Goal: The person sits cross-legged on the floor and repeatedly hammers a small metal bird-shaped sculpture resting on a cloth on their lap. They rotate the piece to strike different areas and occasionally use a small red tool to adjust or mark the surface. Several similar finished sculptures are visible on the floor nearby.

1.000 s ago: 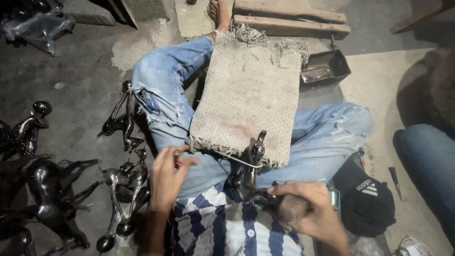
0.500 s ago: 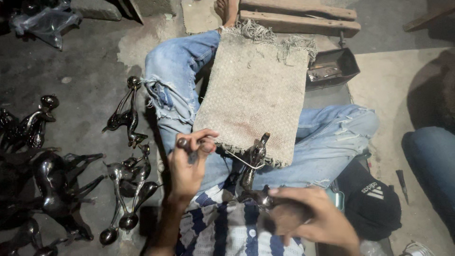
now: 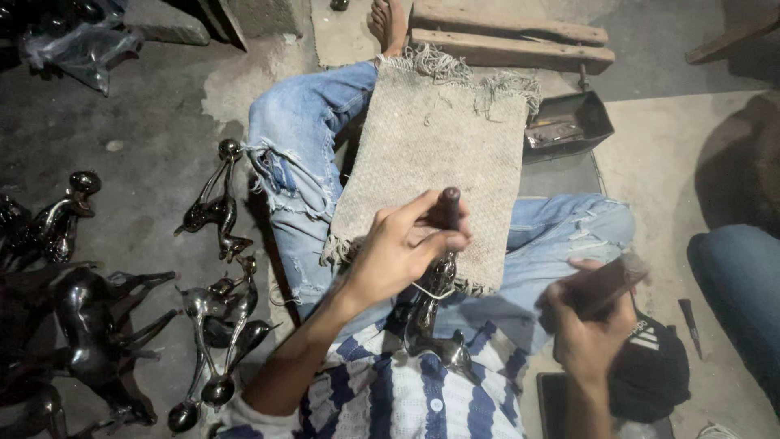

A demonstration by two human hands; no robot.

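Clamped around the upper end of a dark metal figurine (image 3: 436, 313), our left hand (image 3: 402, 248) has its fingers and thumb closed on the rounded tip, which pokes out above the knuckles. We hold the figurine roughly upright over our lap, its lower end resting against the blue-and-white striped shirt (image 3: 390, 394) and its upper part in front of the woven mat (image 3: 443, 158) draped over our jeans (image 3: 305, 154).

Our right hand (image 3: 589, 329) is closed on a dark stick-like tool (image 3: 605, 284). Motion blur softens it, so we cannot tell its kind or what its tip looks like. It is held apart from the figurine, off to the right.

Hidden or unclear: the figurine's middle is covered by our left palm, and its exact form is hard to read in the low light. The lower frame edge cuts off both forearms. At far right a blue-clad limb (image 3: 743, 284) of another person enters, with the rest out of frame. A black cap (image 3: 650, 370) lies partly behind our right hand.

Containers: 1 dark metal tray (image 3: 569, 122) sits just beyond the mat's right edge, beside a wooden plank (image 3: 508, 45). It holds a few small items, too dim for us to identify.

On the floor to our left lie several more glossy dark figurines (image 3: 215, 203), long-legged animal shapes. Those at the far left merge into shadow. A crumpled plastic bag (image 3: 77, 45) lies in the upper left corner.
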